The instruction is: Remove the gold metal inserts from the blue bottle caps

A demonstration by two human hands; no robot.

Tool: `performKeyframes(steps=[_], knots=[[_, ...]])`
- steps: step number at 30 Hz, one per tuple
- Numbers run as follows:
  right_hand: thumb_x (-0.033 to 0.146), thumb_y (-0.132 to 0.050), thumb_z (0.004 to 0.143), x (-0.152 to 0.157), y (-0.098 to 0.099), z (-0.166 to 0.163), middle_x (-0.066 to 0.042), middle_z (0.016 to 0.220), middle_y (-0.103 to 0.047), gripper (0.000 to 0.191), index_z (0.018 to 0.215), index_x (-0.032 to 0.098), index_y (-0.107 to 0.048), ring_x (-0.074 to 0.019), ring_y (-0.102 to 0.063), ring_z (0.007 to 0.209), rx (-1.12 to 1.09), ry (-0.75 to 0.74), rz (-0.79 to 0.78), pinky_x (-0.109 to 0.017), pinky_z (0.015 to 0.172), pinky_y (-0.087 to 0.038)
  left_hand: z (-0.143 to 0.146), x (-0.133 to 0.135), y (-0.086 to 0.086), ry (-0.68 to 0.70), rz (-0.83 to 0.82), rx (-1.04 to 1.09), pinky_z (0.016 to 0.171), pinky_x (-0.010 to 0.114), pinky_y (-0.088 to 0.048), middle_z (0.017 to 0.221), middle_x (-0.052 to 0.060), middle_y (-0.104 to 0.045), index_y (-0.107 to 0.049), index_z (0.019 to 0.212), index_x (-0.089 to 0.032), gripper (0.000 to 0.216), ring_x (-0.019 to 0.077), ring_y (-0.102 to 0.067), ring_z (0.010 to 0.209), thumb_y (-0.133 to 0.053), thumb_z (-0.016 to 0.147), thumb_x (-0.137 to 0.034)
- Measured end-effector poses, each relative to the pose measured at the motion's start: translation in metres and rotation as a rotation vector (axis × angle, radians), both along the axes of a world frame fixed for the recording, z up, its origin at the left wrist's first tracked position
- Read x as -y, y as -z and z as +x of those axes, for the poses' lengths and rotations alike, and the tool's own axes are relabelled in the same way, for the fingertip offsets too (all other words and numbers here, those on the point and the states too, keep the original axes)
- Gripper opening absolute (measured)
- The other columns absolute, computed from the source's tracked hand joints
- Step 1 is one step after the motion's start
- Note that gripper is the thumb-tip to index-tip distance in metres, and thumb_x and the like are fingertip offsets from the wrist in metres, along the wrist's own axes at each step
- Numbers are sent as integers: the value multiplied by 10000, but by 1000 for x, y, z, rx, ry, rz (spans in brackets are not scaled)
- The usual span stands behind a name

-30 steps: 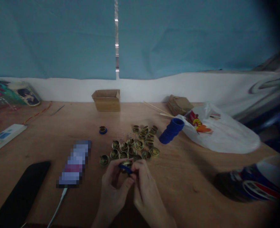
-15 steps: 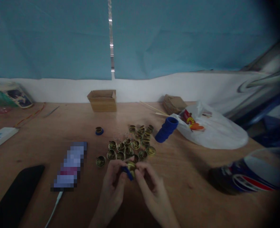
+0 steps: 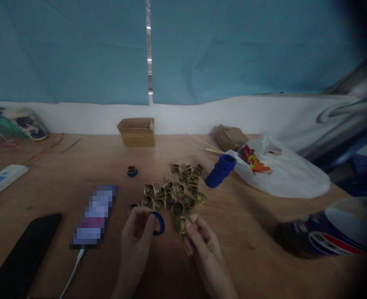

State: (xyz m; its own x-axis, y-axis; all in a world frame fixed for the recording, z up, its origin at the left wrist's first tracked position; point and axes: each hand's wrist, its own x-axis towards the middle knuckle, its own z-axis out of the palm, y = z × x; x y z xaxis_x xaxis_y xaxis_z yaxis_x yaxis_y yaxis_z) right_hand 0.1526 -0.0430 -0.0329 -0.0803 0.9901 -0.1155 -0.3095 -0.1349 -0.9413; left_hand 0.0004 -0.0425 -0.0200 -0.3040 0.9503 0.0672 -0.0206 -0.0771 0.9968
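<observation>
My left hand point(image 3: 140, 232) pinches a blue ring point(image 3: 162, 223) by its left side, and the ring's opening shows. A short gap to the right, my right hand point(image 3: 200, 241) grips a round brass-coloured metal piece point(image 3: 181, 224) between thumb and fingers. The ring and the metal piece are apart. Just beyond the hands lie several similar metal pieces point(image 3: 159, 204) in a loose group on the table. Farther left, one metal piece sits on a blue ring point(image 3: 132, 171). A leaning stack of blue rings point(image 3: 220, 171) stands right of the group.
A phone point(image 3: 94, 216) with a white cable point(image 3: 73, 270) and a black flat object point(image 3: 21, 253) lie on the left. At the back is an open cardboard box point(image 3: 139, 136). A white plastic bag point(image 3: 292, 174) and a Pepsi bottle point(image 3: 320, 232) occupy the right.
The hands have moved apart. The blue ring and the metal piece, close together before, are now separate, one in each hand. The view has shifted slightly.
</observation>
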Motion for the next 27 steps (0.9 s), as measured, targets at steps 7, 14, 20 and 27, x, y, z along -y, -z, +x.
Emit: performKeyframes(steps=[7, 14, 20, 27], knots=[[367, -596, 884, -1, 4, 2, 65, 624, -376, 245, 743, 216, -464, -90, -310, 508, -55, 114, 34, -205, 470, -297, -36, -33, -32, -72, -4, -313, 594, 250, -492, 721, 12, -666, -641, 803, -177, 195, 168, -631, 669, -671, 779, -368], [387, -556, 911, 4, 5, 4, 62, 624, -369, 271, 736, 209, -453, -89, -308, 514, 5, 106, 50, -210, 474, -280, -38, -79, -77, -51, 137, -753, 510, 240, -386, 648, -6, -629, -671, 803, -190, 184, 143, -544, 570, -633, 806, -370], [431, -599, 867, 4, 0, -2, 70, 605, -341, 322, 711, 214, -421, -86, -268, 499, -1, 132, 16, -205, 447, -240, 24, -123, -105, 175, 381, -699, 562, 235, -426, 735, 22, -688, -694, 803, -171, 171, 134, -574, 624, -626, 824, -326], [469, -599, 855, 5, 1, -2, 60, 605, -343, 363, 676, 207, -424, -92, -280, 525, 68, 183, 56, -205, 465, -248, 120, -195, -107, 476, 456, -744, 663, 278, -472, 767, 62, -746, -746, 734, -173, 144, 174, -641, 719, -669, 778, -286]])
